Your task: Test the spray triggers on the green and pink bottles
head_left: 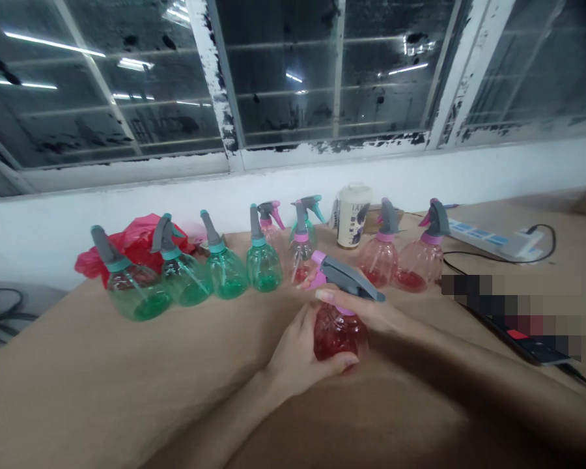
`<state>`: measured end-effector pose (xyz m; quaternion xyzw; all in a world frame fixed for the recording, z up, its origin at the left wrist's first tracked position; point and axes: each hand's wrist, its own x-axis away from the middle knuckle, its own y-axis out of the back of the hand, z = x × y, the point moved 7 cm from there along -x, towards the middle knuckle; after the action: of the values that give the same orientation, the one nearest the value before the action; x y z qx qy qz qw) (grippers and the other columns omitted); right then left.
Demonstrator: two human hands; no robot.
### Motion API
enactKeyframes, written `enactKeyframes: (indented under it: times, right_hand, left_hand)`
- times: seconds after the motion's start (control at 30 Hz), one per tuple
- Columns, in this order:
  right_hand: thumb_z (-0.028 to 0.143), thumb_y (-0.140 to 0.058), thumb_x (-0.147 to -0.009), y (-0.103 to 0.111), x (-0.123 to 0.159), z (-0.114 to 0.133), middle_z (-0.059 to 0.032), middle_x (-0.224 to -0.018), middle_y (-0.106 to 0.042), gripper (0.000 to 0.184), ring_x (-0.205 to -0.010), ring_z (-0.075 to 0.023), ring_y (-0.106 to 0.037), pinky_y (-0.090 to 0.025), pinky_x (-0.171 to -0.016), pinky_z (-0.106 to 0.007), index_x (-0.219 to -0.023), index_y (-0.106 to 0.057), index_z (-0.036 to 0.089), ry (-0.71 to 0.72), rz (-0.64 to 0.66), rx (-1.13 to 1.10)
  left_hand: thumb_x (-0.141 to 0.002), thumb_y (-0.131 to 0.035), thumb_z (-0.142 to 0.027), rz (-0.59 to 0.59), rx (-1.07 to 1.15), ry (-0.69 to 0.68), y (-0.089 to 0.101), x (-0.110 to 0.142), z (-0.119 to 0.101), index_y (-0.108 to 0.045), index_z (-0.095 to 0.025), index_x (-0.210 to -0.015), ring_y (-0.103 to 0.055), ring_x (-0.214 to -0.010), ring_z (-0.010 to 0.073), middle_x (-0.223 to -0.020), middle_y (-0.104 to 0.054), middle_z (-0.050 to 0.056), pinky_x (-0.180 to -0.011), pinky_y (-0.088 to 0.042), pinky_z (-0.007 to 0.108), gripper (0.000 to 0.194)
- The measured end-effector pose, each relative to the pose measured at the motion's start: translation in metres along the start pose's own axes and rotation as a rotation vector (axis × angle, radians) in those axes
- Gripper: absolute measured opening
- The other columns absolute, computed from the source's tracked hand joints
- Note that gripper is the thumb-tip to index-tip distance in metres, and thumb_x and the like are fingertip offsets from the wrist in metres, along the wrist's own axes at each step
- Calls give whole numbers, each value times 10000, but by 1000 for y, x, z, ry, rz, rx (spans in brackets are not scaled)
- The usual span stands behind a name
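Observation:
A pink spray bottle with a grey trigger head stands on the brown table in front of me. My left hand wraps round its round body from the left. My right hand grips the neck and the pink collar under the grey sprayer head, thumb across the front. Both hands are closed on this bottle.
A row of spray bottles stands behind: several green ones on the left, pink ones on the right. A red plastic bag lies at the far left, a white cup near the wall, a power strip at the right.

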<state>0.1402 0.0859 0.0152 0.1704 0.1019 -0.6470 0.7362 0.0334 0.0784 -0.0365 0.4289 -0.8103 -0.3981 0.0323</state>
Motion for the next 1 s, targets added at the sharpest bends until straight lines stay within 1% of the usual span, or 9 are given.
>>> enactKeyframes:
  times: [0.07, 0.17, 0.27, 0.37, 0.47, 0.57, 0.67, 0.83, 1.0]
  right_hand:
    - [433, -645, -778, 2, 2, -5, 21, -712, -641, 181, -689, -155, -602, -489, -633, -284, -798, -681, 257, -22, -25, 30]
    - [455, -662, -760, 11, 9, -17, 31, -603, -547, 234, -627, -146, -542, -450, -558, -263, -665, -638, 242, -82, -113, 127]
    - [468, -649, -771, 18, 12, -19, 23, -604, -532, 262, -624, -149, -528, -446, -559, -266, -639, -617, 244, -83, -175, 158]
    - [473, -636, -779, 19, 10, -16, 13, -638, -567, 256, -651, -161, -554, -465, -585, -278, -664, -628, 245, -96, -180, 143]
    - [451, -631, -786, 13, 4, -11, 10, -699, -618, 226, -680, -164, -587, -493, -642, -292, -724, -651, 235, -101, -128, 104]
    - [402, -628, -796, 10, -1, -2, 9, -813, -662, 177, -754, -162, -614, -500, -741, -305, -853, -665, 238, -16, -120, 67]
    - [384, -643, -785, 9, -1, 5, 0, -858, -672, 192, -795, -174, -626, -501, -769, -312, -915, -647, 242, 75, -136, 118]
    - [427, -618, -804, 9, 3, 2, -9, -868, -679, 212, -807, -186, -644, -511, -772, -316, -930, -630, 257, 77, -152, 156]
    - [404, -630, -805, 9, 2, 0, 2, -851, -677, 203, -806, -180, -634, -498, -774, -310, -935, -624, 248, 92, -129, 154]
  left_hand:
    - [-720, -654, -532, 9, -3, 13, -1, 0, 1, -308, -203, -1354, -447, -1243, 335, -1327, -482, 142, -1036, -359, 524, 794]
    - [-703, -668, -538, 26, 14, 25, -4, 0, 3, -334, -188, -1340, -459, -1233, 333, -1330, -485, 148, -1030, -373, 514, 800]
    - [-695, -681, -547, 22, 24, 33, -5, 0, 5, -359, -191, -1322, -472, -1219, 325, -1320, -493, 147, -1035, -368, 515, 790]
    - [-706, -685, -529, 11, 38, 47, -3, 0, 7, -380, -211, -1302, -483, -1205, 311, -1307, -502, 132, -1032, -370, 517, 741]
    - [-726, -670, -511, 10, 55, 56, -3, 0, 7, -382, -200, -1295, -479, -1207, 309, -1298, -511, 133, -1035, -364, 517, 709]
    - [-755, -640, -476, 6, 56, 54, -2, 1, 7, -366, -181, -1310, -476, -1211, 310, -1302, -508, 141, -1037, -362, 517, 686]
    - [-760, -629, -440, 6, 47, 37, -2, 1, 5, -348, -181, -1325, -482, -1206, 314, -1297, -509, 140, -1030, -371, 519, 682]
    - [-760, -615, -436, 4, 39, 21, -2, 1, 3, -304, -180, -1348, -493, -1193, 321, -1285, -509, 150, -1006, -392, 528, 713]
    - [-676, -698, -475, 6, 59, 29, -3, 0, 3, -297, -176, -1360, -464, -1222, 350, -1329, -472, 162, -1009, -388, 542, 847]
